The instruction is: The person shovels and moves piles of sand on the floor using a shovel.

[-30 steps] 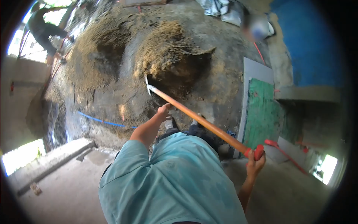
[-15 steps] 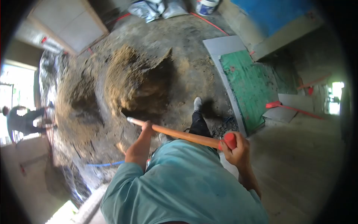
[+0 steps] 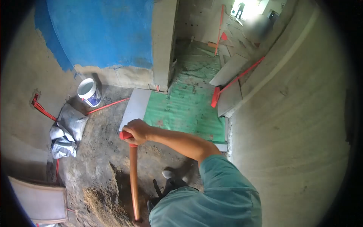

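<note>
My right hand (image 3: 137, 131) is wrapped round the red grip at the top of a long wooden tool handle (image 3: 134, 174). The handle runs down toward the lower edge of the view, where part of my left hand (image 3: 140, 222) shows round its lower end. The tool's head is out of sight. Left of the handle lies a sandy pile (image 3: 99, 200) on the grey floor, with a dark hollow beside it. One of my shoes (image 3: 168, 174) stands on the floor right of the handle.
A white bucket (image 3: 87, 92) and silvery bags (image 3: 72, 123) stand by the left wall. Green sheeting (image 3: 185, 109) covers the floor ahead, with a grey board (image 3: 136, 106) along its edge. A red broom (image 3: 215, 97) leans at the right. A distant person (image 3: 240, 9) stands in the bright opening.
The view has swung right, toward the green sheeting and blue wall. The tool has turned with me and now points downward, both hands still on it. The pile has shifted to the lower left.
</note>
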Tool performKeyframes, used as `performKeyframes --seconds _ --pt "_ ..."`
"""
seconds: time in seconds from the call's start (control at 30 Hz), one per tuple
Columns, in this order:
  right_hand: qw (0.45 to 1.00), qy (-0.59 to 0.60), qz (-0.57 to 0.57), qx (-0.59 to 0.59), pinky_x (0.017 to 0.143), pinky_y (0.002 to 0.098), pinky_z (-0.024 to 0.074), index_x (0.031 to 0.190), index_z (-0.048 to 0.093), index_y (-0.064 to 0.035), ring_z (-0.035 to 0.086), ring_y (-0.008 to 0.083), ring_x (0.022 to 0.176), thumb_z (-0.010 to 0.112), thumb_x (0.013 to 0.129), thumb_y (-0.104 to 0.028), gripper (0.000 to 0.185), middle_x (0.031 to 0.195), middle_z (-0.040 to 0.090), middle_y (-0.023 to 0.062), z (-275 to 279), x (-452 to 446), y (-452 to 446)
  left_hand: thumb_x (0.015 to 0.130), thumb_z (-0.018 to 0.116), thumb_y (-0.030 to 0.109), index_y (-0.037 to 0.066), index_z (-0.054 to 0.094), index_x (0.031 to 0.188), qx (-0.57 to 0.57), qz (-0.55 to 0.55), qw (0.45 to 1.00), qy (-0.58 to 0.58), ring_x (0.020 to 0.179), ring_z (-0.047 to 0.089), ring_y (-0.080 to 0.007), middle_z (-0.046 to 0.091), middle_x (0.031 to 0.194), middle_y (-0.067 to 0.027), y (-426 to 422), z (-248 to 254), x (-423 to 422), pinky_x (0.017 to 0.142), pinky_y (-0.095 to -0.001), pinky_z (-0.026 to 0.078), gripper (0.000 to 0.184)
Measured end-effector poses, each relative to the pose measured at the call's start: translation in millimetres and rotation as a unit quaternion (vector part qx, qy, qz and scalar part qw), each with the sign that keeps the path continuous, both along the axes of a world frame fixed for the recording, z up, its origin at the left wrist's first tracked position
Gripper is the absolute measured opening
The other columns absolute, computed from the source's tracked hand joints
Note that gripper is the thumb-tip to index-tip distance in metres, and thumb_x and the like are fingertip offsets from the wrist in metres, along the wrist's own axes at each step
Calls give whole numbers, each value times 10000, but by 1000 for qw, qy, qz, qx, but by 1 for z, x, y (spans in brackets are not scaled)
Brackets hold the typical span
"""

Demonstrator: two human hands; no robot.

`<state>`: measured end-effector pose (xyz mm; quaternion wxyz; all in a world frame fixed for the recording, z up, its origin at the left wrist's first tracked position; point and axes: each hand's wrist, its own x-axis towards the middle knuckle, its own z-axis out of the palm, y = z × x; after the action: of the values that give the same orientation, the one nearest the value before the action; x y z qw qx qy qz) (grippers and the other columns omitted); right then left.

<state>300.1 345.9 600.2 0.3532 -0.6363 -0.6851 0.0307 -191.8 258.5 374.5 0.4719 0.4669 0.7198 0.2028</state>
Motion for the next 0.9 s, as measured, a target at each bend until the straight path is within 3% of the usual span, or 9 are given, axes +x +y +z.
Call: performKeyframes --seconds 0.1,0.2,0.4,0.57,0.63,0.7,0.77,0.8,0.9 --pt "978 -16 45 204 628 356 449 789 547 -97 546 254 659 716 597 -160 263 724 554 43 11 7 53 707 611 78 26 510 869 -39 144 979 -142 669 533 -180 529 743 -75 136 9 49 635 -322 459 197" --pt "967 -14 28 251 602 347 449 813 537 -86 542 246 647 718 616 -159 278 753 550 39 -10 0 111 715 614 95 31 513 855 -48 232 941 -242 643 529 -183 523 718 -71 266 21 67 606 -326 458 185" --pt "959 -9 -163 -231 607 448 478 884 516 -46 601 335 701 556 785 -276 254 802 583 153 -71 -41 196 730 621 128 41 519 828 -40 355 868 -345 590 522 -190 513 666 -64 412 -7 17 547 -334 455 167" --pt "932 -77 -187 -302 659 480 444 860 571 -67 590 355 763 429 859 -265 244 846 598 173 -90 -17 272 743 627 156 49 524 806 -28 570 726 -383 546 516 -195 504 623 -58 382 -67 -79 499 -340 453 161" --pt "942 -119 -97 -299 666 494 435 899 562 -63 584 374 794 379 893 -343 334 815 600 200 -85 -5 303 748 629 168 52 526 797 -21 676 637 -370 528 513 -197 501 606 -56 361 -82 -81 479 -343 452 162" --pt "911 -88 -216 -340 726 485 434 920 584 -46 574 391 856 375 882 -447 454 846 607 227 -94 6 342 753 631 179 56 528 788 -18 746 546 -380 510 511 -199 497 589 -53 366 -103 -63 460 -345 451 165" --pt "933 139 -148 -298 559 336 459 947 612 -12 567 191 606 527 836 -402 415 705 601 71 -133 45 388 750 636 152 59 513 776 -14 758 478 -444 504 513 -204 499 602 -57 394 -120 -41 440 -339 447 157" --pt "876 313 -192 -313 574 258 460 1036 565 27 552 129 656 597 826 -282 375 734 579 56 -136 45 409 737 641 125 50 506 777 -39 789 485 -374 506 515 -199 499 627 -65 413 -105 -25 448 -342 451 160" --pt "861 317 -173 -357 396 259 388 907 551 -21 473 118 488 599 814 -239 242 640 488 18 -141 70 483 728 629 83 27 528 797 -59 789 474 -386 526 524 -206 528 680 -96 454 -158 25 461 -341 466 135"
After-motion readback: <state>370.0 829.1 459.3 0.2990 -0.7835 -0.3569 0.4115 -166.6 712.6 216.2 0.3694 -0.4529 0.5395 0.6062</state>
